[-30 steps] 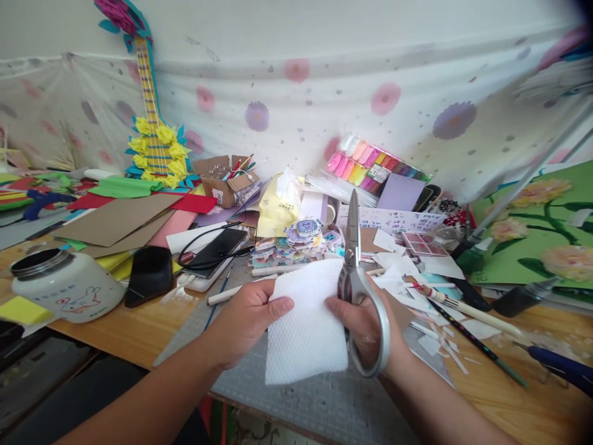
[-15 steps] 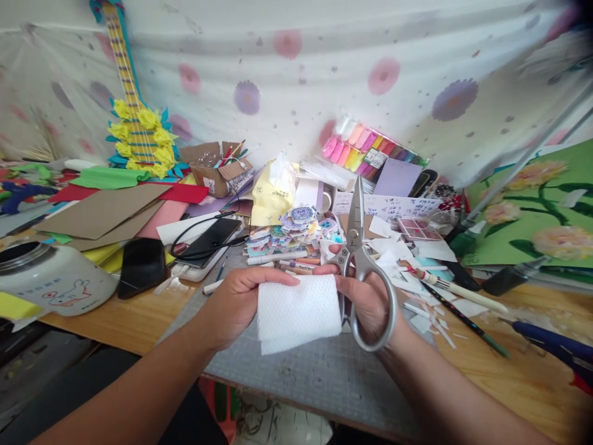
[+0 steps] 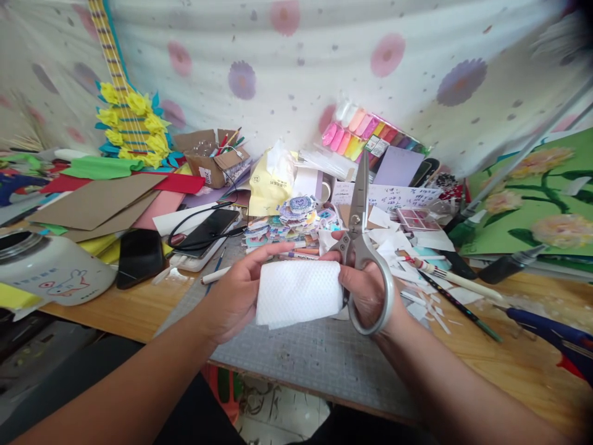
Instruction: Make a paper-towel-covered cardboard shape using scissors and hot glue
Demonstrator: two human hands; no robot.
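Note:
A folded white paper towel (image 3: 299,293) with a dimpled surface is held up in front of me above the grey cutting mat (image 3: 296,364). My left hand (image 3: 234,300) grips its left edge, some fingers hidden behind it. On the other side, my right hand (image 3: 365,287) pinches the right edge between thumb and fingers. That same hand also carries large silver scissors (image 3: 358,207), their handle loop around the hand. The blades point upward and look closed, away from the towel.
Sticker cutouts (image 3: 296,216) and markers lie behind my hands. To the left are a phone (image 3: 210,232), cardboard sheets (image 3: 97,201) and a white jar (image 3: 60,272). Paper scraps, a paintbrush (image 3: 458,306) and a blue glue gun (image 3: 551,330) are on the right.
The towel has risen slightly in the view and its lower layer shows less. My left index finger has lifted off its top edge. The camera view has shifted a little.

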